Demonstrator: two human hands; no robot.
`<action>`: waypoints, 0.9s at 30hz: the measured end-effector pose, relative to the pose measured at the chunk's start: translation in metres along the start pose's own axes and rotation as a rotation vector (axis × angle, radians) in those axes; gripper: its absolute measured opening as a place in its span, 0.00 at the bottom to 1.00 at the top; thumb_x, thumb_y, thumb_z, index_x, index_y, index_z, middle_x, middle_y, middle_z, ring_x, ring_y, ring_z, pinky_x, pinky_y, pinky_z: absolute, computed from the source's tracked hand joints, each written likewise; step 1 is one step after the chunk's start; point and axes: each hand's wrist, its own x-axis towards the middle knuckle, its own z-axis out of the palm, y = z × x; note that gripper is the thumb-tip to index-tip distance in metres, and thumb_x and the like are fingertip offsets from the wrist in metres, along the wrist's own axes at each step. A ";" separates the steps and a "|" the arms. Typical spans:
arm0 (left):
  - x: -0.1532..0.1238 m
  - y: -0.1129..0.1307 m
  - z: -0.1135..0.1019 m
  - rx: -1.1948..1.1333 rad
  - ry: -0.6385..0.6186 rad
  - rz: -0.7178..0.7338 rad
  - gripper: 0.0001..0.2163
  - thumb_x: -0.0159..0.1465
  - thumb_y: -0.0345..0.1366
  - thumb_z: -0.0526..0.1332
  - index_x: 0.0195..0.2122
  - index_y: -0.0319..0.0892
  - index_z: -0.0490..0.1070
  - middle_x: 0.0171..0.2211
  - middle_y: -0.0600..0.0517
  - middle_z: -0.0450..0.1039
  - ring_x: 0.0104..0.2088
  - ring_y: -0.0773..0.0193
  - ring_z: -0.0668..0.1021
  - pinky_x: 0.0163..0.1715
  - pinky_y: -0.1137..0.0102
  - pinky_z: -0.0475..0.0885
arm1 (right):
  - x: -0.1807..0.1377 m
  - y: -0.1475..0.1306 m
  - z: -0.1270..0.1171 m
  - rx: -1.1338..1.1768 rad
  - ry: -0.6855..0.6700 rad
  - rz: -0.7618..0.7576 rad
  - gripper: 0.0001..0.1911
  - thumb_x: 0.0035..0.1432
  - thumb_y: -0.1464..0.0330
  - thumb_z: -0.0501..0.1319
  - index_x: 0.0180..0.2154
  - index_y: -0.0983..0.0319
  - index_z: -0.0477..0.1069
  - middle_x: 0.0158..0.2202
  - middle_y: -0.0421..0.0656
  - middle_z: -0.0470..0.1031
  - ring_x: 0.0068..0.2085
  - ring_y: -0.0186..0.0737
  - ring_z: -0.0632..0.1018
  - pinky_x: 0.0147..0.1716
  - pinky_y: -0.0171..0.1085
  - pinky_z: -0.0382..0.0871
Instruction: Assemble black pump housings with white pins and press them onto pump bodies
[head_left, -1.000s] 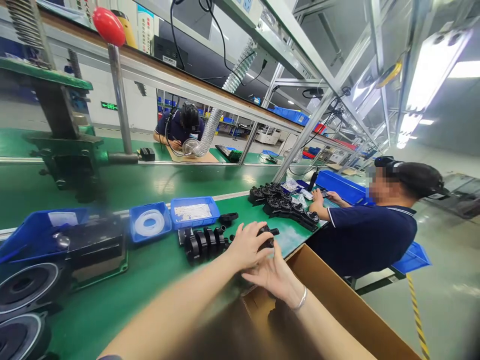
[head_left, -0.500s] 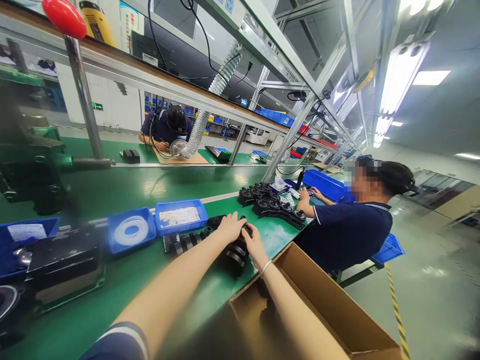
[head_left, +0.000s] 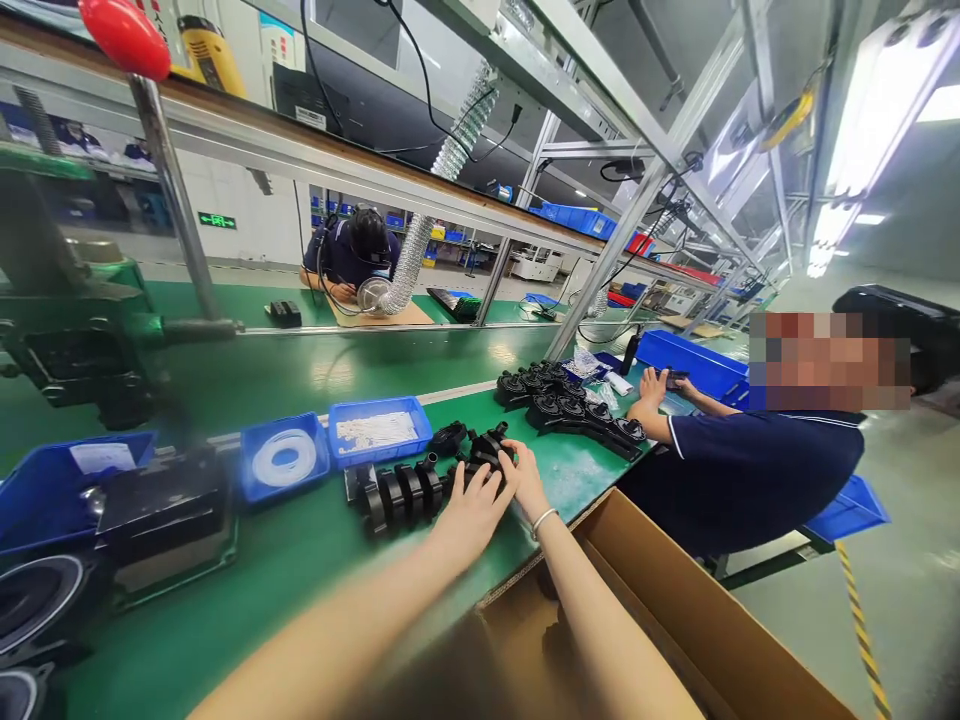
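Note:
My left hand (head_left: 471, 510) rests with spread fingers against the right end of a row of black round speaker parts (head_left: 401, 493) lying on the green belt (head_left: 300, 570). My right hand (head_left: 525, 478), a bracelet on its wrist, touches another black speaker part (head_left: 489, 447) just behind the row. Both hands press on the parts; neither lifts one. A single black part (head_left: 450, 436) lies just beyond, near the blue trays.
Blue trays hold a white coil (head_left: 283, 462) and white small pieces (head_left: 379, 431). An open cardboard box (head_left: 675, 620) stands at the near right. A seated co-worker (head_left: 750, 470) works by a stack of black speakers (head_left: 577, 410). A green press (head_left: 82, 320) stands left; speakers (head_left: 37, 600) sit bottom left.
The hands moved from a lone part at the belt edge back to the row of black parts, pushing them together. The view swung slightly, and the co-worker appears closer.

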 end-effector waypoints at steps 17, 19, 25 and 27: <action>-0.064 -0.093 -0.146 0.088 0.178 -0.461 0.21 0.66 0.30 0.53 0.60 0.33 0.62 0.63 0.36 0.60 0.66 0.46 0.60 0.64 0.52 0.59 | 0.009 -0.031 0.011 0.020 -0.225 -0.138 0.17 0.52 0.62 0.67 0.44 0.56 0.70 0.55 0.46 0.68 0.66 0.47 0.58 0.68 0.55 0.42; -0.086 -0.113 -0.155 0.088 0.196 -0.558 0.20 0.67 0.33 0.52 0.60 0.33 0.61 0.62 0.37 0.62 0.63 0.48 0.64 0.62 0.53 0.62 | 0.014 -0.044 0.011 0.006 -0.177 -0.195 0.15 0.54 0.62 0.65 0.44 0.55 0.69 0.58 0.46 0.64 0.68 0.48 0.52 0.68 0.57 0.39; -0.083 -0.155 -0.129 0.079 -0.053 -0.699 0.15 0.68 0.30 0.53 0.55 0.38 0.67 0.55 0.41 0.71 0.55 0.53 0.74 0.56 0.58 0.68 | 0.027 -0.087 0.067 -0.178 -0.382 -0.382 0.01 0.58 0.67 0.63 0.33 0.57 0.73 0.50 0.48 0.72 0.62 0.52 0.63 0.66 0.56 0.50; -0.059 -0.173 -0.117 0.078 -0.138 -0.699 0.12 0.69 0.33 0.56 0.51 0.39 0.70 0.51 0.43 0.74 0.51 0.55 0.76 0.54 0.55 0.70 | 0.036 -0.096 0.099 -0.301 -0.549 -0.414 0.04 0.60 0.66 0.63 0.33 0.60 0.74 0.47 0.46 0.74 0.56 0.48 0.70 0.62 0.55 0.58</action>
